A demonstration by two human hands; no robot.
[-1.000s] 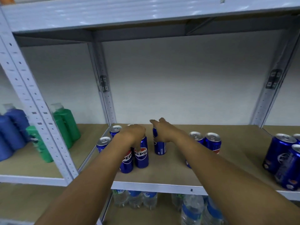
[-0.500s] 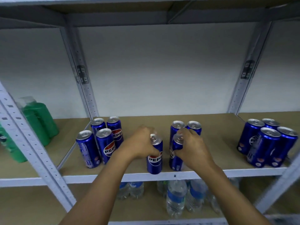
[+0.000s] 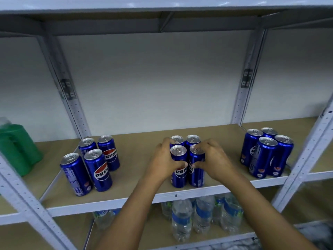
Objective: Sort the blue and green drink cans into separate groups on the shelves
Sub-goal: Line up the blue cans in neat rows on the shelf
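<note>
Your left hand (image 3: 162, 163) and right hand (image 3: 215, 162) meet at the middle of a tan wooden shelf board (image 3: 140, 150) in a grey metal rack. Your left fingers (image 3: 182, 164) wrap around a tall blue Pepsi can (image 3: 178, 175); your right fingers (image 3: 196, 165) wrap around the blue can touching it (image 3: 196, 175). Both cans stand upright on the board near its front edge. Just behind your fingers stand two more blue cans (image 3: 192, 139). Well to the left of your left fingers is a cluster of four blue cans (image 3: 98, 170), and beyond it green plastic jugs (image 3: 17, 148). Well to the right of your right fingers stand four more blue cans (image 3: 264, 156). Below your wrists, clear water bottles (image 3: 182, 219) fill the lower shelf.
</note>
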